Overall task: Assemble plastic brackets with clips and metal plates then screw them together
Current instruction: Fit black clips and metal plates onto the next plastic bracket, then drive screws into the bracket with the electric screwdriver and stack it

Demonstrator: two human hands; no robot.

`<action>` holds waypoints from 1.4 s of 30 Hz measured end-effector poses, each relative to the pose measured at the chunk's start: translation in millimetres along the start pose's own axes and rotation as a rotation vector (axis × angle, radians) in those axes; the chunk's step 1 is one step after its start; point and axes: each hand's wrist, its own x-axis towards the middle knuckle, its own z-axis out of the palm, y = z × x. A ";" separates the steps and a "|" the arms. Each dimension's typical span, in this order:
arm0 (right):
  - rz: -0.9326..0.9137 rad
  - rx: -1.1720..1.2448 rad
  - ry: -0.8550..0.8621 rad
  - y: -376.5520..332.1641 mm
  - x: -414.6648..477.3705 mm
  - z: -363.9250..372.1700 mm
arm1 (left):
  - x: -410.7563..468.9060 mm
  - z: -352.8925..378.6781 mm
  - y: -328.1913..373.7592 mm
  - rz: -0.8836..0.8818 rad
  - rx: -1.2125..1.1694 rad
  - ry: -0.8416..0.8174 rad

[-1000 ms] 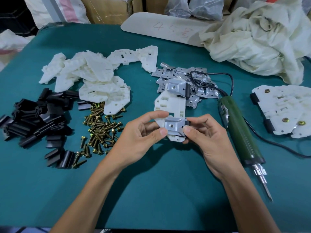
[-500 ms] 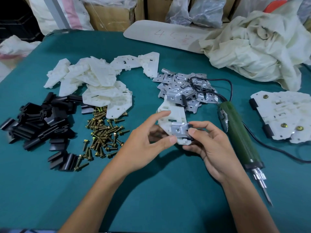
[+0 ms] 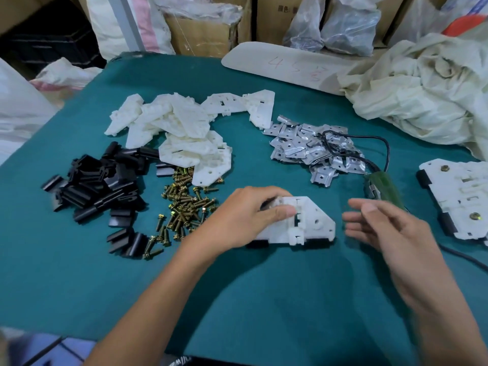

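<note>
We find the left hand (image 3: pixel 250 217) curled over the left end of a white plastic bracket (image 3: pixel 311 223), thumb laid on its top face; the bracket lies flat on the green surface (image 3: pixel 264 299), a black part showing under its near edge. Just right of the bracket hangs the right hand (image 3: pixel 390 233), blurred, fingers loosely spread, gripping nothing. Beyond the right hand we see a green electric screwdriver (image 3: pixel 383 186); to that hand's right, finished brackets (image 3: pixel 464 196) with brass screw heads. Beyond the left hand lie metal plates (image 3: pixel 309 149) in a heap; to its left, brass screws (image 3: pixel 184 207), then black clips (image 3: pixel 100 186); farther off, a pile of white brackets (image 3: pixel 179 133). At the far edge we read "45" in red on a cream board (image 3: pixel 264 62), a third mark unclear; crumpled cloth (image 3: pixel 422 88) lies beside it.
</note>
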 end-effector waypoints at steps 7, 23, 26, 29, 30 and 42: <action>-0.337 -0.321 -0.114 -34.3 0.8 39.8 | -13.1 -25.6 -14.7 -0.060 0.291 0.271; -0.797 -1.071 -0.706 -15.0 -1.3 189.2 | -135.9 -57.7 -80.5 -0.340 0.730 0.460; -0.838 -1.085 -0.603 -12.6 9.4 197.4 | -121.6 -55.4 -89.0 -0.300 0.759 0.555; -0.859 -1.140 -0.526 -14.2 21.0 207.9 | -104.1 -55.9 -91.0 -0.268 0.799 0.601; -0.873 -1.168 -0.510 -14.6 23.2 211.0 | -99.8 -55.4 -90.7 -0.247 0.816 0.615; -0.927 -1.168 -0.552 -16.4 19.1 208.8 | -97.0 -61.3 -76.3 -0.199 0.559 0.711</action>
